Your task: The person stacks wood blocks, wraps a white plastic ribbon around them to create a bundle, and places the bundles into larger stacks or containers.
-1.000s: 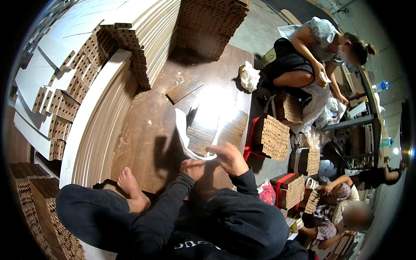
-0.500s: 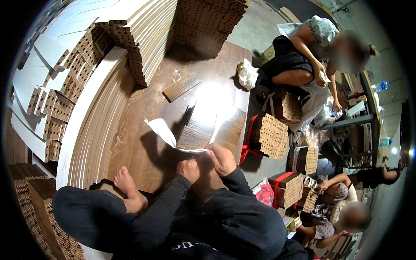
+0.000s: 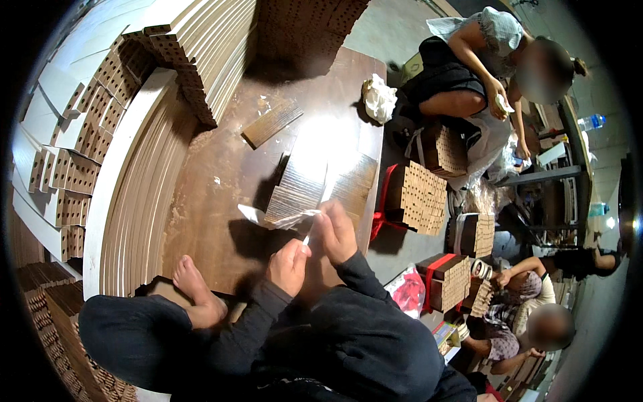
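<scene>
Before me lies a stack of dark brown grained wooden boards. A white strip, perhaps cloth or plastic, runs across its near end and over its top, with a loose tail sticking out at the left. My right hand pinches the strip at the stack's near right corner, fingers closed. Just left of it and nearer to me, my left hand is closed on a white end of the strip, its thumb on top. The strip's exact path between the fingers is partly hidden.
A single board and a crumpled white bundle lie on the brown work surface. Tall stacks of drilled boards stand at the left. Bundles tied in red stand at the right, where two people sit working.
My left hand has risen and turned, and a white end now shows in it. The strip's left tail has dropped and shortened. The view has shifted slightly.
</scene>
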Demonstrator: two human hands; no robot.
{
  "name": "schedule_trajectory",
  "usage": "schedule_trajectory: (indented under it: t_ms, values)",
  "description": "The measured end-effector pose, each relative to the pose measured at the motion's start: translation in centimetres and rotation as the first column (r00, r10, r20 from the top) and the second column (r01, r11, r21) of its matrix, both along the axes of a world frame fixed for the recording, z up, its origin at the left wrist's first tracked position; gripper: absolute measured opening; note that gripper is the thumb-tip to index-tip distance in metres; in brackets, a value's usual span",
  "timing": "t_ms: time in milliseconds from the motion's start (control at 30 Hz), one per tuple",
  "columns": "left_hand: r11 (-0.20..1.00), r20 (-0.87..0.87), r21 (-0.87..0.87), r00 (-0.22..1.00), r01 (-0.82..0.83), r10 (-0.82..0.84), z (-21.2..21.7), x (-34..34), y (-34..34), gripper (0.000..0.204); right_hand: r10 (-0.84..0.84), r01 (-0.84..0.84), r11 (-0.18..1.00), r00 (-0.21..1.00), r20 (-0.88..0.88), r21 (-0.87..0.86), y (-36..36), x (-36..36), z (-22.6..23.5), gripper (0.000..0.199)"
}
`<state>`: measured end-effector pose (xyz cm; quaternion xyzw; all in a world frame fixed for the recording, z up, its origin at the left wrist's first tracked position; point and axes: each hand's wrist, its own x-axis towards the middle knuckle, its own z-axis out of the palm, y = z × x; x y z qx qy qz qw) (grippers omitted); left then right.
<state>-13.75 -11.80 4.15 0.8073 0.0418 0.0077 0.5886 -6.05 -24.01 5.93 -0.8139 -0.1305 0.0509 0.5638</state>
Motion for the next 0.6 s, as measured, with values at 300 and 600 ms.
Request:
schedule_trajectory:
  t_ms: [300, 600]
  values:
    - [0.921, 0.007, 0.388, 1.0, 0.023, -0.028, -4.6, -0.9, -1.8, 0.011, -0.195, 0.228, 0.927, 0.971, 0.136, -0.298, 1.0, 0.8, -0.2, 0.013]
    - [0.864, 0.112, 0.504, 0.991, 0.01, -0.076, -11.4, 3.8, 0.7, 0.009, 0.013, -0.027, 0.993, 0.993, 0.117, 0.119, 0.6, 1.9, 0.4, 0.01]
